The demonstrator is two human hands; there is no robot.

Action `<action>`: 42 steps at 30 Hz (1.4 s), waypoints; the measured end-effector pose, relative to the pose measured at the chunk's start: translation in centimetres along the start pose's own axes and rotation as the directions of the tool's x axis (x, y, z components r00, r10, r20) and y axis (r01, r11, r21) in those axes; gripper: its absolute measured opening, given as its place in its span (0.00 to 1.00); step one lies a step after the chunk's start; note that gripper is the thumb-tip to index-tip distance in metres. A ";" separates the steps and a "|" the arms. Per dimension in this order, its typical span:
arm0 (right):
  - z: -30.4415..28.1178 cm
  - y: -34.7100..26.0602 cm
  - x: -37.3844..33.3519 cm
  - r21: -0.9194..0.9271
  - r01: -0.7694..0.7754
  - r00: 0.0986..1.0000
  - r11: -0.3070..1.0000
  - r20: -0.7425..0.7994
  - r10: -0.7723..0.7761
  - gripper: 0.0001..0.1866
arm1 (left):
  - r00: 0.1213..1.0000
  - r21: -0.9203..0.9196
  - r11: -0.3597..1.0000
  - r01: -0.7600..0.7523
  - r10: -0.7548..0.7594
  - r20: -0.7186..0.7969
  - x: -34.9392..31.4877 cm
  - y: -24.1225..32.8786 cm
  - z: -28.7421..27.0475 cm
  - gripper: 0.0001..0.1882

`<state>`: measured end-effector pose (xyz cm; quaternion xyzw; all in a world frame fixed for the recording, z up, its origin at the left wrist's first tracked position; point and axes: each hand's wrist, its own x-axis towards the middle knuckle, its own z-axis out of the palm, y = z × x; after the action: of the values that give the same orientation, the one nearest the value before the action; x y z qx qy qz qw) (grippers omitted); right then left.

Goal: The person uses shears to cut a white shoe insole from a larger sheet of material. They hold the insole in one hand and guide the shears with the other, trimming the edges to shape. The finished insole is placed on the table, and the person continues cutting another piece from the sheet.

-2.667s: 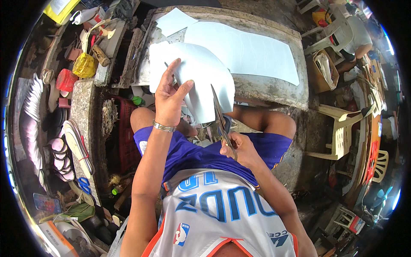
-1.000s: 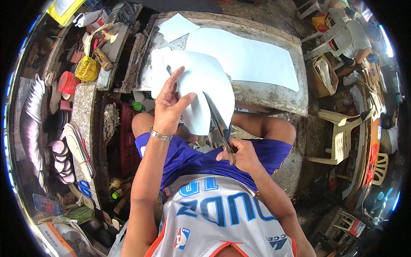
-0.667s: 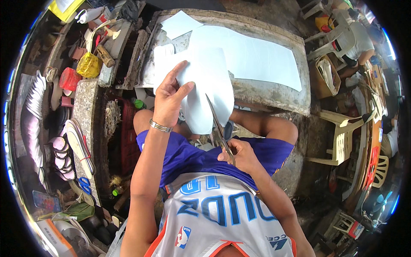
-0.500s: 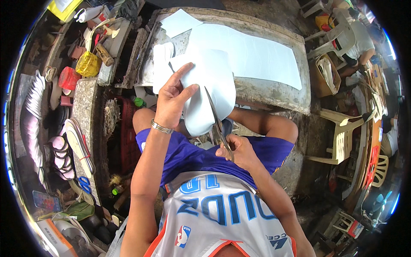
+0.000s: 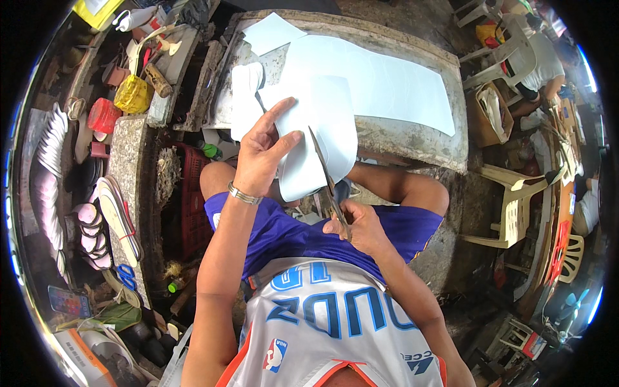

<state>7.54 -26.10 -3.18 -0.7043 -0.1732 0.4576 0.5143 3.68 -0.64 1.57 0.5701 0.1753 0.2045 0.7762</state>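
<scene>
Over my lap I hold up a white flexible sheet, its lower edge rounded and hanging above my knees. My left hand grips the sheet's left side, thumb on the front face, the other fingers partly behind it. In my right hand are long dark scissors, their handles wrapped by my fingers near my shorts. The blades point up and away across the sheet, which lies between or against them. Behind the sheet, at the table's left, lie white sole-shaped pieces.
A worn table ahead carries a larger white sheet and a smaller white piece. On the left are stacked soles, a yellow container and a phone. Plastic chairs and a cardboard box stand right.
The hanging sheet has shifted slightly, its lower part swinging a little to the right and up. Both hands stay nearly in place, still holding the sheet and scissors.
</scene>
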 end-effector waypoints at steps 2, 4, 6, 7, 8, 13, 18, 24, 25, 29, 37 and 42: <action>0.1 0.0 0.0 0.049 -0.040 0.999 0.998 0.004 0.040 0.24 | 1.000 -0.008 1.000 -0.009 0.009 0.001 -0.1 0.0 0.1 0.34; 0.3 0.0 -0.2 0.096 -0.034 0.999 0.995 -0.009 0.035 0.25 | 1.000 -0.006 1.000 -0.008 0.008 -0.002 -0.1 -0.1 0.1 0.34; 0.4 0.1 -0.2 0.117 -0.029 0.999 0.993 -0.017 0.031 0.25 | 1.000 -0.003 1.000 -0.015 0.015 0.003 -0.1 -0.1 0.1 0.34; 0.5 0.1 -0.2 0.116 -0.027 0.999 0.993 -0.018 0.029 0.25 | 1.000 -0.003 1.000 -0.019 0.020 0.008 -0.2 -0.1 0.2 0.34; 0.5 0.2 -0.1 0.124 -0.040 0.999 0.991 -0.014 0.042 0.25 | 1.000 0.001 1.000 -0.029 0.029 0.013 -0.2 -0.1 0.2 0.33; 0.8 0.0 -0.3 0.119 -0.025 0.999 0.993 -0.023 0.028 0.25 | 0.999 -0.010 0.999 -0.042 0.042 0.006 -0.2 -0.1 0.4 0.33; 0.9 -0.5 -0.7 0.124 -0.038 0.999 0.992 -0.029 0.042 0.25 | 1.000 -0.023 1.000 -0.010 0.010 -0.024 -0.4 -0.1 0.5 0.33; 1.0 -0.3 -0.4 0.089 0.028 1.000 0.996 -0.013 -0.027 0.23 | 0.988 -0.011 0.995 -0.096 0.094 -0.121 0.2 -0.5 0.2 0.30; 0.8 -0.4 -0.3 0.078 0.010 1.000 0.997 -0.004 -0.010 0.23 | 0.989 -0.005 0.996 -0.085 0.083 -0.122 0.1 -0.6 0.3 0.29; 0.8 -0.7 0.8 0.146 0.043 0.998 0.988 0.035 -0.048 0.23 | 0.988 0.019 0.997 -0.080 0.082 -0.131 -1.0 -1.0 0.9 0.28; 1.0 -1.0 1.6 0.179 0.058 0.998 0.982 0.016 -0.062 0.23 | 0.989 0.029 0.996 -0.083 0.086 -0.121 -2.2 -1.1 1.5 0.26; 1.0 -1.1 1.3 0.103 0.109 0.994 0.989 -0.023 -0.107 0.24 | 0.993 0.073 0.995 -0.065 0.072 -0.095 -2.4 -0.9 1.3 0.26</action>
<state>7.65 -24.15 -2.85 -0.6700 -0.1825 0.4313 0.5760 2.40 -3.21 1.18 0.5918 0.2002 0.2523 0.7389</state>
